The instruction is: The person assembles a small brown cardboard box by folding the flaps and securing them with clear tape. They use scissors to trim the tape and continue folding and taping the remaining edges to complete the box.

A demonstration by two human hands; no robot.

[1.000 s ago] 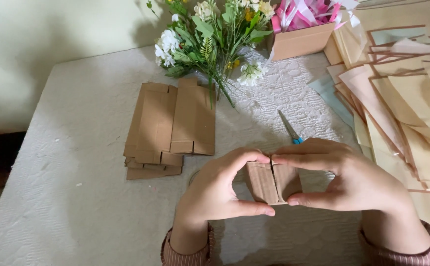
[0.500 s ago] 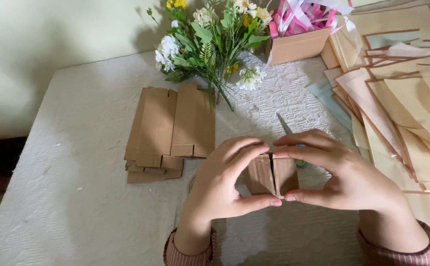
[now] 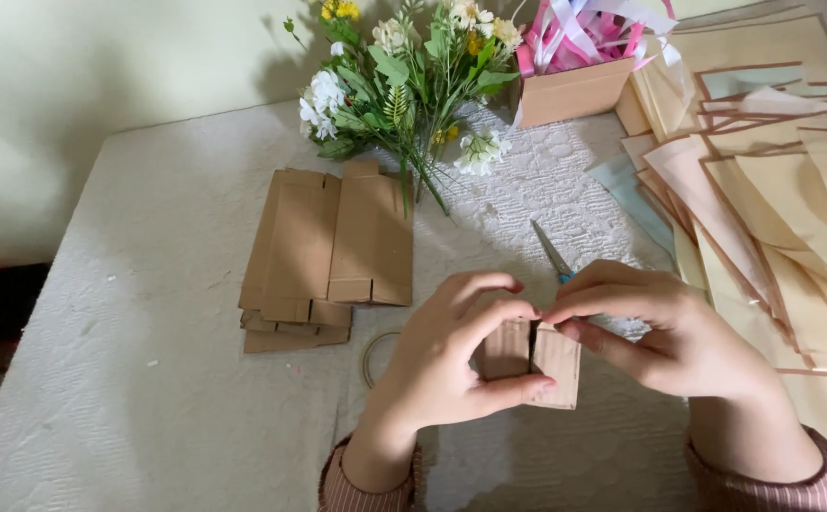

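While the small brown cardboard piece (image 3: 532, 360) sits low in the centre of the frame, the left hand (image 3: 442, 365) and right hand (image 3: 674, 337) have drawn closer round it since a second ago, fingers pinched shut on its top fold. Its lower edge is hidden behind the thumbs. The scissors (image 3: 554, 254) on the bench (image 3: 148, 398) are half covered; the flat cardboard stack (image 3: 328, 251) lies centre-left.

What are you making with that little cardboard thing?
Both hands hold a small folded cardboard box piece over the white table: the left hand cups it and the right hand pinches its top edge. A stack of flat cardboard blanks, scissors, flowers and paper sheets lie around.
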